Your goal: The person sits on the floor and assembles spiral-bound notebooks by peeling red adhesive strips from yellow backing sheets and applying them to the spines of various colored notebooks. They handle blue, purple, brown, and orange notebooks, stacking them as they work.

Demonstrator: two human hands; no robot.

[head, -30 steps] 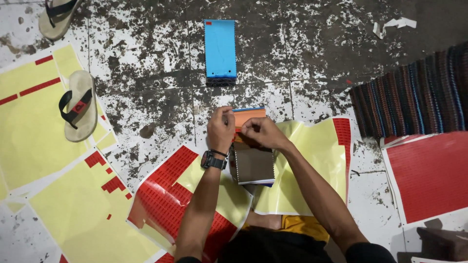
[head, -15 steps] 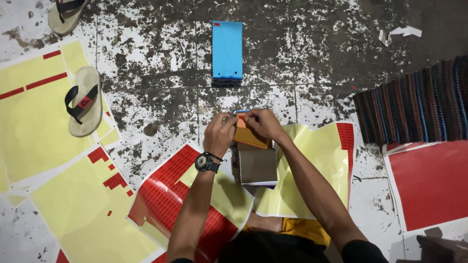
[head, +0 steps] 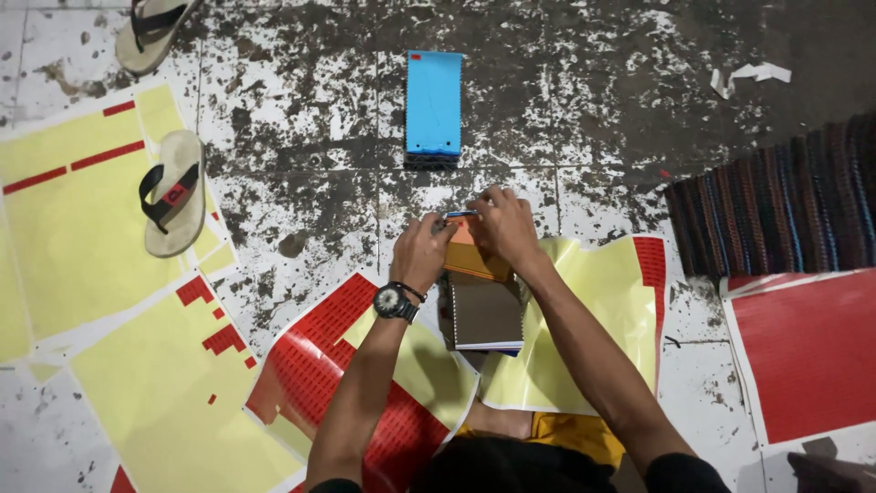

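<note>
My left hand (head: 422, 250), with a black wristwatch on the wrist, and my right hand (head: 504, 226) both grip the far end of a small orange book (head: 474, 260). It lies on top of a stack of spiral-bound notebooks (head: 484, 313) with brown covers on the floor in front of me. A thin blue edge shows between my fingers at the book's far end. Further away on the floor stands a separate stack with a bright blue cover (head: 432, 103).
Yellow backing sheets (head: 82, 228) and red sticker sheets (head: 301, 374) lie around on the stained tile floor. Two sandals (head: 172, 192) lie at the left. A striped mat (head: 776, 201) and another red sheet (head: 808, 351) are at the right. A paper scrap (head: 748, 75) lies far right.
Both hands have slid from the middle of the stack to the far end of the orange book. The view has shifted slightly.
</note>
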